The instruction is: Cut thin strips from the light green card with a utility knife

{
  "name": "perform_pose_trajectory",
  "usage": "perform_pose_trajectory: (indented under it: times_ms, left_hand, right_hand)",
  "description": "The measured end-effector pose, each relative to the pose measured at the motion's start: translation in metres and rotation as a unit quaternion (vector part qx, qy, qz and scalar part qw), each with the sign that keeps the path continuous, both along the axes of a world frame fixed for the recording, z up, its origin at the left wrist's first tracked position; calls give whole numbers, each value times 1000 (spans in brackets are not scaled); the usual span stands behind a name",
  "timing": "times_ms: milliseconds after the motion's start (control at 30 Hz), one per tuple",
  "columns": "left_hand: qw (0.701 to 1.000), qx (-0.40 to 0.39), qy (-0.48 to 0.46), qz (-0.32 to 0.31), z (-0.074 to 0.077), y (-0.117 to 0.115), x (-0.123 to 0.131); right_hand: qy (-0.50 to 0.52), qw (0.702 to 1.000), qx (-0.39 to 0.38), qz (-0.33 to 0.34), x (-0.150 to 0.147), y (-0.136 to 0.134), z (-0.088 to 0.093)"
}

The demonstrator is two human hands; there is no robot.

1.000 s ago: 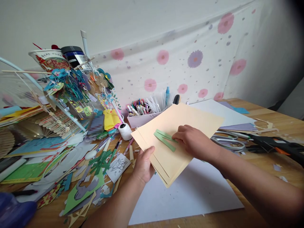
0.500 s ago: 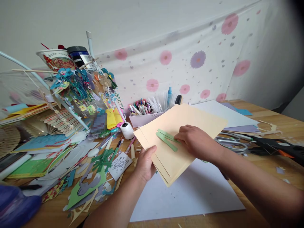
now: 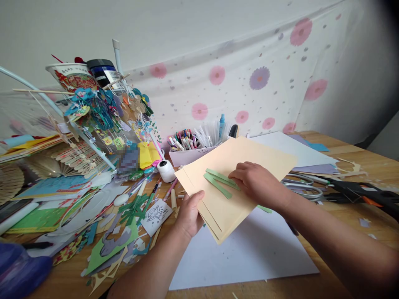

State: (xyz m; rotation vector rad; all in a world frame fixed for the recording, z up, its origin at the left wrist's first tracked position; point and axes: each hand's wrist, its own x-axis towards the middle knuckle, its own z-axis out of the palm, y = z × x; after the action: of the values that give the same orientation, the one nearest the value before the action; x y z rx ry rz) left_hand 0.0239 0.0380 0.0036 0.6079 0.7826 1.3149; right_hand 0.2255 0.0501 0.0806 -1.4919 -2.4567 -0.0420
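Observation:
My left hand (image 3: 190, 214) grips the lower left edge of a small stack of cream paper sheets (image 3: 246, 151), its thumb on top and the fingers hidden beneath. The stack is tilted above a white board (image 3: 246, 253). Two narrow green paper strips (image 3: 218, 187) lie on the top sheet in a slim V. My right hand (image 3: 257, 180) rests over the sheet with bent, closed fingers at the right end of the upper strip; the fingertips are partly hidden. Another bit of green paper (image 3: 264, 209) pokes out below my right wrist.
A pen box (image 3: 193, 157) and a white thread spool (image 3: 166, 171) stand behind the stack. Paper scraps (image 3: 114, 243) and a drawn card (image 3: 156, 218) cover the left side. Scissors (image 3: 304, 189) and a black glue gun (image 3: 364, 191) lie right. Paper ornaments (image 3: 106, 110) hang at left.
Hardly anything differs. The view has shifted slightly, and more of the green paper below my right wrist shows. Both hands keep their places on the cream sheets.

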Motion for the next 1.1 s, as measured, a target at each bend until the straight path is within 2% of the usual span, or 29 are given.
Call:
perform_pose_trajectory:
  times_ms: [400, 767, 1100]
  left_hand:
    - [1000, -1, 0, 14, 0, -1, 0]
    - [1000, 5, 1, 10, 0, 0, 1]
    - [1000, 7, 6, 4, 2, -1, 1]
  right_hand:
    - [3, 1000, 5, 12, 1, 1, -4]
    - [27, 999, 16, -25, 0, -3, -2]
    - [-5, 1000, -2, -16, -6, -9, -1]
